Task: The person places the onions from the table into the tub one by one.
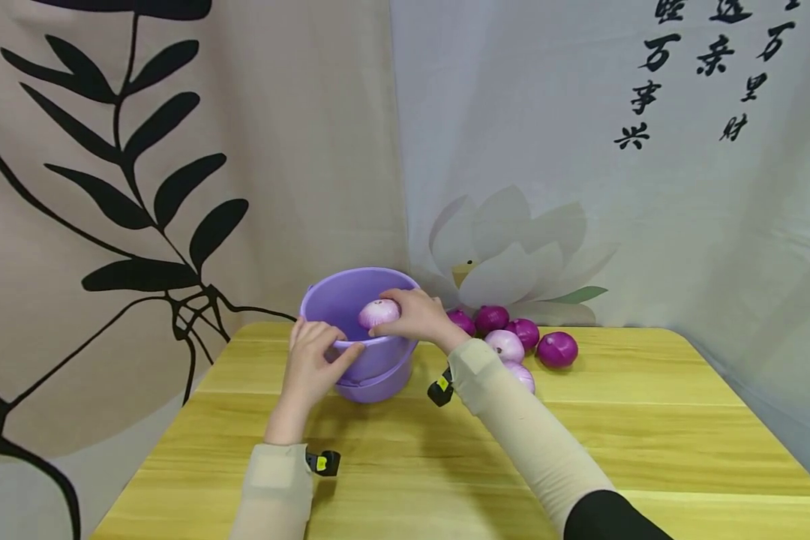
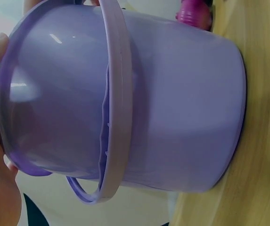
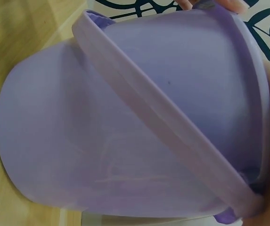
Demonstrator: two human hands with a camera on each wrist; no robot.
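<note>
At the purple bucket (image 1: pixel 378 364) | our right hand (image 1: pixel 418 315) grips a red onion (image 1: pixel 376 313) | our left hand (image 1: pixel 313 360) pinches the rim (image 1: pixel 386 340)

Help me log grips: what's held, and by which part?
The right hand holds an onion by its right side; the left hand the bucket by its rim.

the bucket (image 1: pixel 376 365) on my remote feed looks smooth, glossy plastic; the onions (image 1: pixel 557 349) shiny; the table (image 1: pixel 391 487) grained wood; the backdrop (image 1: pixel 317 172) matt cloth.
</note>
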